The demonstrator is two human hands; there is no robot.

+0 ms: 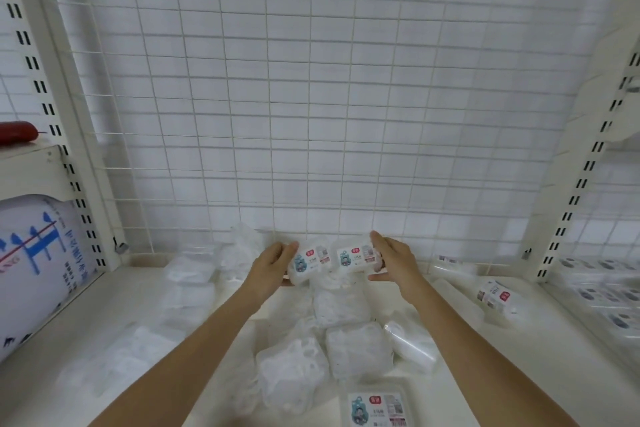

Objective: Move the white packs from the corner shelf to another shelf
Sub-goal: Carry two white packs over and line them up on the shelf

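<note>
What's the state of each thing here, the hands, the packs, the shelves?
Left hand: gripping the left end of the two held packs.
Right hand: gripping their right end.
Two held packs: side by side, lifted, labels facing the camera.
Loose packs: scattered on the corner shelf.
Near pack: lying label up.
Right shelf packs: lined up in rows.

No wording is sharp enough to read. The two held packs [334, 258] carry a red badge, a blue figure and a barcode patch, as does the pack at the front edge [377, 407]. The big white bag [34, 263] at left bears blue characters and the letters "NG", too blurred for more.
</note>
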